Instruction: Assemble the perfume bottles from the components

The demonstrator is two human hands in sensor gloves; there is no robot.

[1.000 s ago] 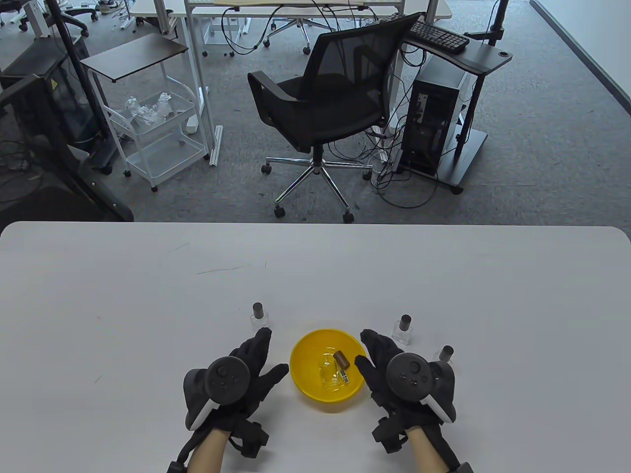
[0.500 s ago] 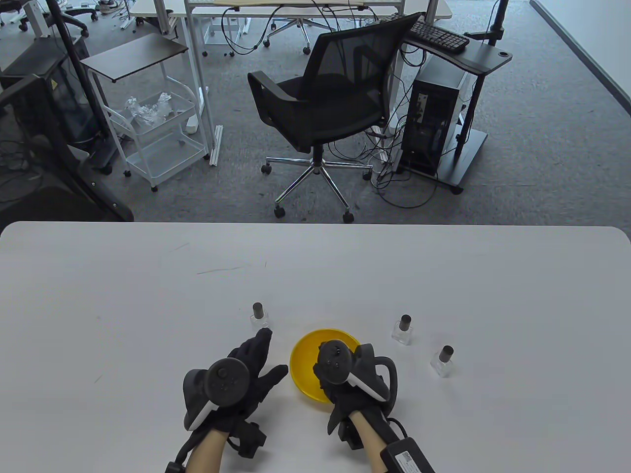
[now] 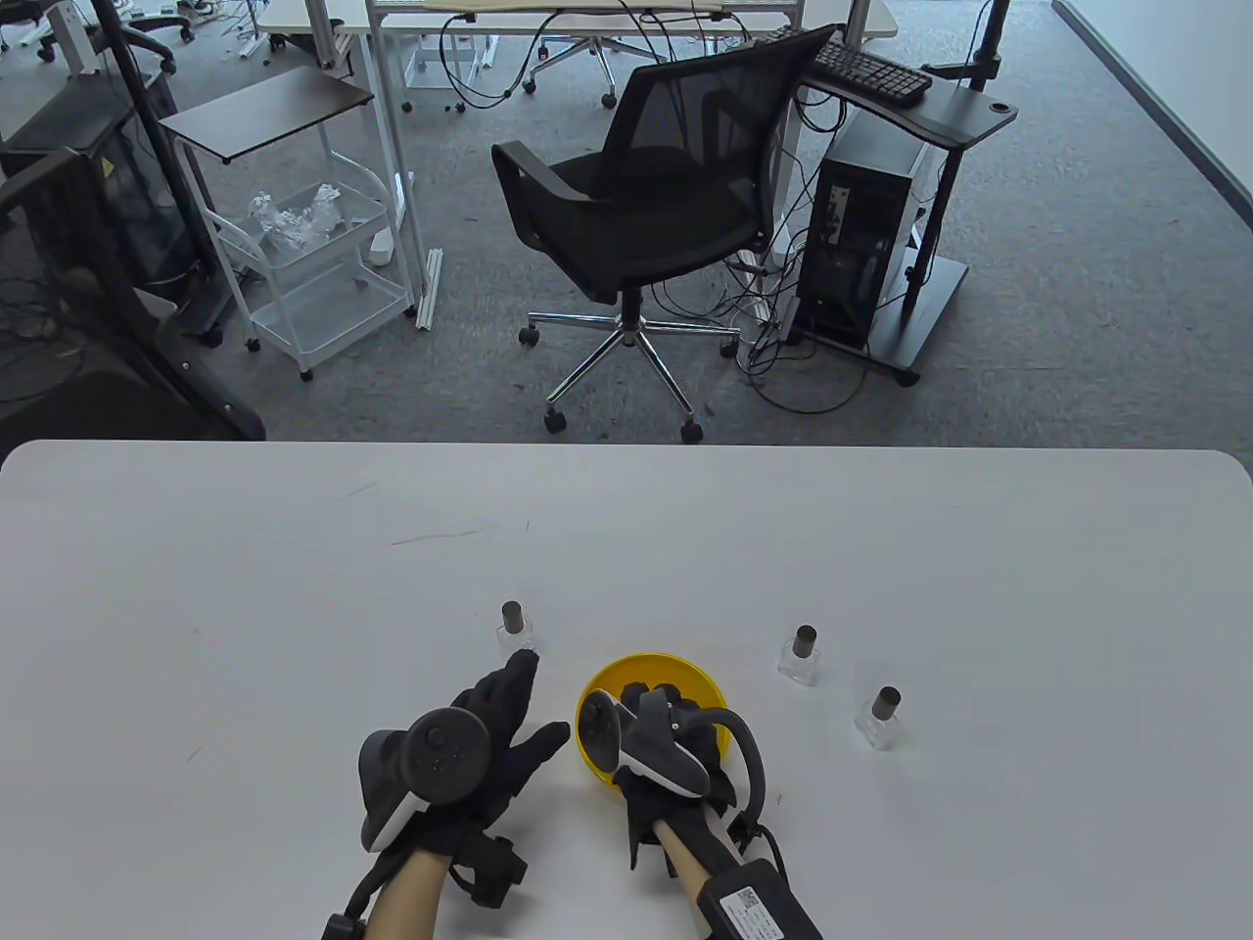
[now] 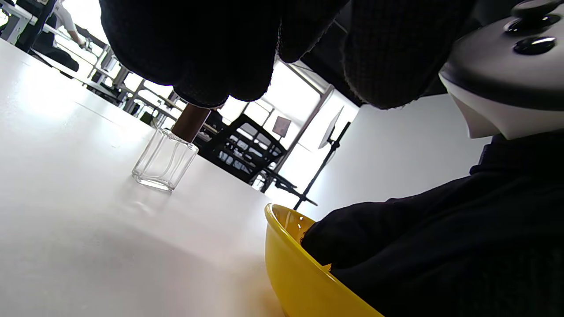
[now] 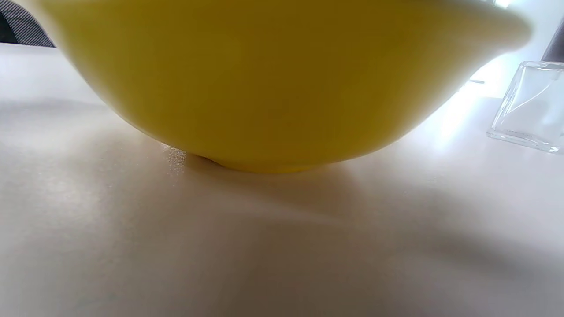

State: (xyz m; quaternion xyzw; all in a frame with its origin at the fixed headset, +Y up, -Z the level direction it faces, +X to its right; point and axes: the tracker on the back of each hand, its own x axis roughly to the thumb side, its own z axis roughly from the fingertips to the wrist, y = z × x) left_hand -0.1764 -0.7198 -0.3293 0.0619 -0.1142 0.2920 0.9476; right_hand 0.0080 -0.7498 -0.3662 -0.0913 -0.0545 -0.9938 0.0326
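The right hand [image 3: 666, 744] is reached down into the yellow bowl [image 3: 685, 671]; its fingers are hidden inside, so its grip cannot be told. The left hand [image 3: 480, 734] is laid flat at the bowl's 9 o'clock, fingers spread. Three capped glass perfume bottles are stood upright on the white table [image 3: 294, 607]: one [image 3: 511, 627] at the bowl's 11 o'clock, two [image 3: 801, 654] [image 3: 879, 717] towards 3 o'clock.
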